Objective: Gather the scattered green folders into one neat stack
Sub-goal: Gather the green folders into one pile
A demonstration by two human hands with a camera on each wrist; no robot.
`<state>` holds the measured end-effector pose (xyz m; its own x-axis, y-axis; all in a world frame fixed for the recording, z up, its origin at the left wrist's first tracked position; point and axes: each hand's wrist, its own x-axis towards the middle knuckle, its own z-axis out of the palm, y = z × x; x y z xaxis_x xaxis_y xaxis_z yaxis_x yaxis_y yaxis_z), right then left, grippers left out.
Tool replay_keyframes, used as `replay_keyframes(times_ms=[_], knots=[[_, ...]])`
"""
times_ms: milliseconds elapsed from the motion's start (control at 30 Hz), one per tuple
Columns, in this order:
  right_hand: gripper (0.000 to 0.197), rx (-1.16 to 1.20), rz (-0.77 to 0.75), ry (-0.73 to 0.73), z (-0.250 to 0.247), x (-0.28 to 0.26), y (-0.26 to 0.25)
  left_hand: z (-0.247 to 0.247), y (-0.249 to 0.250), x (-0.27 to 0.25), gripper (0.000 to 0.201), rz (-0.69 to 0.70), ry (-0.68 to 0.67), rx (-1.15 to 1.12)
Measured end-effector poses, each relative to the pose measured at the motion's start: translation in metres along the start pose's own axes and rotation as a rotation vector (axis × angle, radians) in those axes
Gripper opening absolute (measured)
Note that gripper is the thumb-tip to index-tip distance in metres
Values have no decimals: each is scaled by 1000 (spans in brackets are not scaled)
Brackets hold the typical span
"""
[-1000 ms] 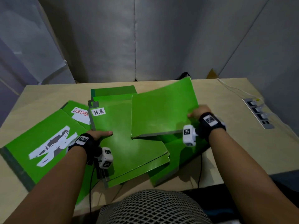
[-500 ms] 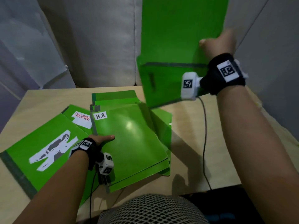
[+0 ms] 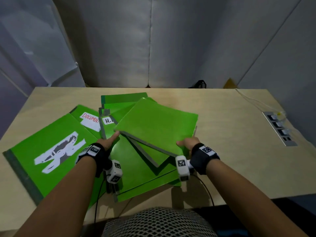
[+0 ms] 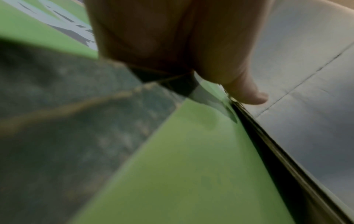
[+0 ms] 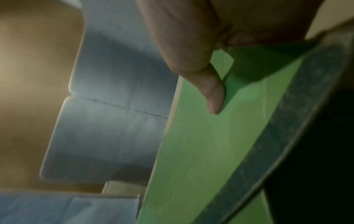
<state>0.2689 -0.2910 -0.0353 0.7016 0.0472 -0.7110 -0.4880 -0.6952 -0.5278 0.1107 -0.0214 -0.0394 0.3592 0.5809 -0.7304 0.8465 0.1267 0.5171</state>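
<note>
1. The top green folder (image 3: 159, 124) lies skewed over the pile of green folders (image 3: 140, 170) in the middle of the counter (image 3: 230, 151), its near edge raised.
2. The right hand (image 3: 187, 145) pinches its near right corner, thumb on top, fingers underneath.
3. The left hand (image 3: 109, 141) touches its near left corner with straight fingers.
4. Left of the pile lie a folder labelled "DOCUMENT" (image 3: 85, 117) and a big folder with a torn white sticker (image 3: 51, 151).
5. A power strip (image 3: 278, 128) sits far right.
</note>
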Motion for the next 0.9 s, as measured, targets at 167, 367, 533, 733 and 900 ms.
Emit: replay_keyframes(times_ms=[167,367,533,733,900], knots=[[72,-597,-89,-204,4,-3,9,5,4,-2,105,-2,10,88],[42,-1043,-356,121,-4,3,-21,4,-1,5,104,23,18,193],[71,-917,-476,180,-14,38,-40,4,-1,7,102,10,15,218],[110,-775,-390,-21,13,49,-25,7,3,11,93,-4,32,184],[70,-998,-359,-165,13,40,-24,12,5,13,100,-47,98,20]])
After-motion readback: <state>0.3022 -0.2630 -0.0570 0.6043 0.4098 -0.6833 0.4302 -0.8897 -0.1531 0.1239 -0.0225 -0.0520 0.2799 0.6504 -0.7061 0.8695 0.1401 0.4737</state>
